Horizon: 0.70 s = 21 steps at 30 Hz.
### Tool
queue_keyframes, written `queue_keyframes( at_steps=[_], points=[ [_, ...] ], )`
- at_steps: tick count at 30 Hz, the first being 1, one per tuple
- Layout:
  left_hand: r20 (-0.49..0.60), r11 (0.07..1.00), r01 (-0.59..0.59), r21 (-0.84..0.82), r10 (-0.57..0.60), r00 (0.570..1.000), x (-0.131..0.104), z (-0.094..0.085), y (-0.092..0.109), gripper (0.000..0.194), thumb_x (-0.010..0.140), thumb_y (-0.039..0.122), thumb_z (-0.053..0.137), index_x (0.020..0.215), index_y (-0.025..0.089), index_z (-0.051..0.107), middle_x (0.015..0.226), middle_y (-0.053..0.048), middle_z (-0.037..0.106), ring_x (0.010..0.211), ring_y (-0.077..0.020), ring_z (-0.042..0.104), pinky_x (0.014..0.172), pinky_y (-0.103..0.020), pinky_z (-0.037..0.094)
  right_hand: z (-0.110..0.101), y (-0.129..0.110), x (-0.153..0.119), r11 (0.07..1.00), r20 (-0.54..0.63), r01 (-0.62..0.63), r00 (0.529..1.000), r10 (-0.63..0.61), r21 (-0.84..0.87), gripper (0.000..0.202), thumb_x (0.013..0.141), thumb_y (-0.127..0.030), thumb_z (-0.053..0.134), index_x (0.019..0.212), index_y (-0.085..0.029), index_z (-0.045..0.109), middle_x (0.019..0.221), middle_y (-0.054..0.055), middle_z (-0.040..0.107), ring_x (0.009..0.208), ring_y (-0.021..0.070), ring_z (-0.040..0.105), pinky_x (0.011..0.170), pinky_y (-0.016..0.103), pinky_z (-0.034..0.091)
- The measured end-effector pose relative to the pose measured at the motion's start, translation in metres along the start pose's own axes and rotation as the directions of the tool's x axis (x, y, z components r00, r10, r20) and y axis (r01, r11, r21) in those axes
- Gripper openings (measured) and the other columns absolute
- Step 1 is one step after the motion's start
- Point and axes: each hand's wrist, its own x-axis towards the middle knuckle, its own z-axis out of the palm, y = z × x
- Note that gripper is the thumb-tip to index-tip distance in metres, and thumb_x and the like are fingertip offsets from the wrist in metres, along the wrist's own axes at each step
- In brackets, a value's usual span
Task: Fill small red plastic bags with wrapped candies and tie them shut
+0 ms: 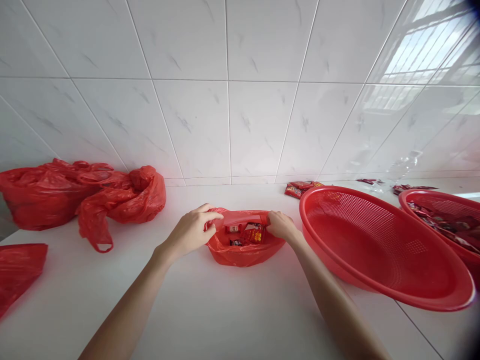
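Observation:
A red plastic bag (243, 257) sits on the white counter before me with its mouth spread wide. Inside it lie several small snack packets (254, 235), red with yellow and dark printing. At the bag's left rim is my left hand (193, 231), its fingers curled around the edge of the film. My right hand (281, 225) grips the opposite rim, fingertips tucked over and partly hidden by the bag.
An oval red plastic basket (360, 240) stands at right. Beyond it another red basket (438, 200) holds dark red packets. Loose packets (300, 188) lie by the tiled wall. Filled red bags (127, 197) stand at left, with a flat red bag (20, 270) nearer.

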Motion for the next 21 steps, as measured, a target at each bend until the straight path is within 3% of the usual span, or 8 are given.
queue_keyframes(
  at_steps=[4,10,15,21],
  points=[
    [-0.004,1.000,-0.005,0.007,0.005,1.000,0.000,0.001,-0.001,0.035,0.087,0.019,0.043,0.109,0.025,0.069,0.106,-0.004,0.063,0.062,-0.0105,0.053,0.057,-0.025,0.043,-0.007,0.005,0.000,0.996,-0.043,0.025,0.999,-0.021,0.086,0.014,0.077,-0.015,0.052,0.087,-0.017,0.062,0.087,0.007,0.069,0.073,0.0166,0.061,0.053,0.025,0.030],
    [-0.020,1.000,-0.022,0.003,0.022,1.000,0.001,0.003,-0.003,0.035,0.086,0.019,0.043,0.108,0.024,0.070,0.108,-0.005,0.064,0.065,-0.0115,0.056,0.061,-0.026,0.046,-0.021,0.006,-0.005,0.981,-0.078,0.103,0.993,-0.091,0.162,0.017,0.083,-0.020,0.047,0.091,-0.018,0.062,0.092,0.004,0.069,0.079,0.0127,0.060,0.058,0.021,0.036],
    [0.004,1.000,-0.007,0.000,0.007,1.000,0.001,0.001,-0.002,0.035,0.087,0.020,0.043,0.109,0.025,0.070,0.105,-0.004,0.064,0.062,-0.0107,0.054,0.058,-0.025,0.045,-0.016,0.001,-0.008,0.997,-0.006,0.051,0.999,-0.051,0.064,0.016,0.074,-0.015,0.059,0.089,-0.017,0.063,0.091,0.008,0.070,0.082,0.0200,0.063,0.064,0.026,0.038],
    [-0.005,1.000,-0.002,-0.017,0.002,1.000,0.000,0.000,0.000,0.036,0.086,0.022,0.043,0.108,0.025,0.071,0.107,-0.006,0.065,0.064,-0.0124,0.056,0.058,-0.026,0.045,0.004,-0.005,-0.003,0.999,0.031,-0.010,0.999,0.012,-0.053,0.029,0.070,0.000,0.054,0.092,-0.014,0.066,0.093,0.015,0.071,0.091,0.0279,0.066,0.077,0.035,0.039]
  ],
)
